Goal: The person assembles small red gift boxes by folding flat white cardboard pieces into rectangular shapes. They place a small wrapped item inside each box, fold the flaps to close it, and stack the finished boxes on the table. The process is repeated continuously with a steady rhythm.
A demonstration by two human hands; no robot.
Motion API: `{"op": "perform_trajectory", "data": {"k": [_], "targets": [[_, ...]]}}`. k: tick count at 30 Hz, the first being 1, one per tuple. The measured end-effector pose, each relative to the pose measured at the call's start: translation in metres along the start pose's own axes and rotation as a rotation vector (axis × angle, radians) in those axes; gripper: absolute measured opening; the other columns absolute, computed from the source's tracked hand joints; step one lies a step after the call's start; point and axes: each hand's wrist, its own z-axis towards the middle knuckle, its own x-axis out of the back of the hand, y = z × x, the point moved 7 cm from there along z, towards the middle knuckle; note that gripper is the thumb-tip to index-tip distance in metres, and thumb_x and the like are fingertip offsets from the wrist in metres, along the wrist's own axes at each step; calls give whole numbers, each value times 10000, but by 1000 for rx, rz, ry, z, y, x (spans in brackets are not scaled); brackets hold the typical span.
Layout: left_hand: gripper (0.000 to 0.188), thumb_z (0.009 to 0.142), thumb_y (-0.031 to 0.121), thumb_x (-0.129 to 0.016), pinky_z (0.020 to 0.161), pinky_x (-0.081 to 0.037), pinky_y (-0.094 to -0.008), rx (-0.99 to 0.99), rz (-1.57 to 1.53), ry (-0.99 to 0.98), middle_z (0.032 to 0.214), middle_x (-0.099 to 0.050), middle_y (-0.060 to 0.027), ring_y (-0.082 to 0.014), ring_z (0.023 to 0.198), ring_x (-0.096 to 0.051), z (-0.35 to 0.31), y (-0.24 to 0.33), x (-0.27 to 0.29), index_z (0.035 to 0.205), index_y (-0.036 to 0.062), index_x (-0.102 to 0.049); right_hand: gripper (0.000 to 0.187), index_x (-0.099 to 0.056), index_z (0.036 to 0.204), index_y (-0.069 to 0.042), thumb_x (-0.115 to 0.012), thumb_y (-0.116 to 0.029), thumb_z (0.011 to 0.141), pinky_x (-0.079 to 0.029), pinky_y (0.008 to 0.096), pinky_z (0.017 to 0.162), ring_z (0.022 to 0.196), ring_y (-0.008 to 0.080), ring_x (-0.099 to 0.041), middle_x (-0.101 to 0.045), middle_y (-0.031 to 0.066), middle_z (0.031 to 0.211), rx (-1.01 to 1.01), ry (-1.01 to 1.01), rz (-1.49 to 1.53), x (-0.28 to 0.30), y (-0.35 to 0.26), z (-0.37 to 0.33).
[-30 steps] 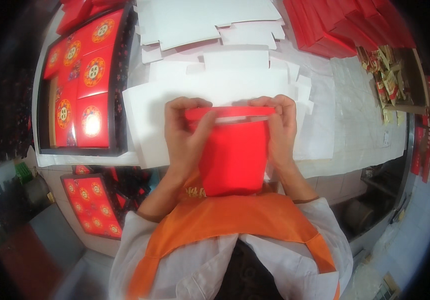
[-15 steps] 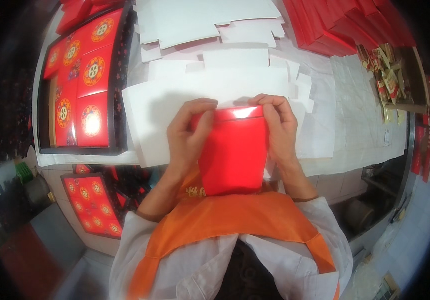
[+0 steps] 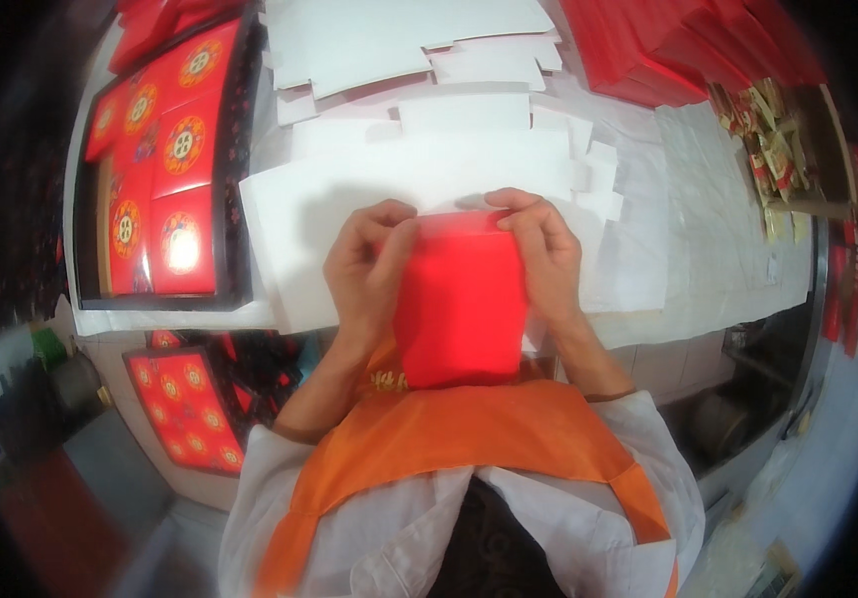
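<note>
Close in front of my orange apron, a plain red paperboard box [image 3: 461, 309] is held up at the table's near edge. My left hand [image 3: 369, 267] pinches its upper left corner between thumb and curled fingers. At the upper right corner, my right hand [image 3: 547, 249] grips it the same way. Between the two hands a narrow red flap [image 3: 459, 222] runs along the box's top edge. Beyond lie flat white cardboard blanks [image 3: 459, 140], overlapping one another on the table. The box's underside and far face are hidden.
On the left a dark-edged tray [image 3: 232, 199] holds several red boxes with round gold emblems. Another set of such boxes [image 3: 182, 407] sits lower down. Red cartons [image 3: 638, 50] are stacked at the far right, near a bin [image 3: 828, 149] with small wrapped packets [image 3: 770, 140].
The flap along the box's top edge has tilted, and the crease below it shows less. My right hand's fingers have shifted slightly left. Both hands keep their hold on the box.
</note>
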Motion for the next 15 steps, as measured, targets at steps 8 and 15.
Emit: {"op": "perform_trajectory", "data": {"k": [8,15], "targets": [[333,653,110,-716,700,-443,-271,-51,715,-631,897,-580,-111,-222,796,-557,39,56,-36,865,18,-476,54,-533,873,-21,-521,-56,834,-428,237,726,897,137,-510,-528,87,1034,287,-143,-177,-2,-26,22],[502,778,103,-566,817,-414,-288,12,352,-317,1055,-504,-107,-181,946,-506,91,85,3,1239,59,-371,129,-573,928,-3,-495,-68,848,-440,239,766,849,114,-536,-564,82,1031,353,254,-164,121,-81,56]]}}
